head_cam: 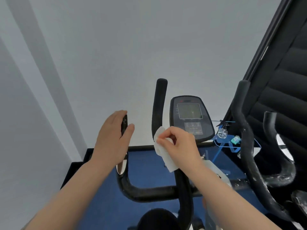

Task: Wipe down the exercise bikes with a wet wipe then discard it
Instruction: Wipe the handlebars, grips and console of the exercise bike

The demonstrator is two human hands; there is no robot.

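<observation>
at the front of the exercise bike point(181, 185), the right hand point(180, 145) makes a narrow grip on the white wet wipe point(163, 151), pinching it and pressing it against the right handlebar point(159, 103). just beyond this grip stands the dark console point(191, 118). to its left, the left hand point(113, 138) curls its grip around the left handlebar point(124, 125). to the right of the wipe, well apart, a blue stand point(222, 143) carries a clear spray bottle point(222, 131).
</observation>
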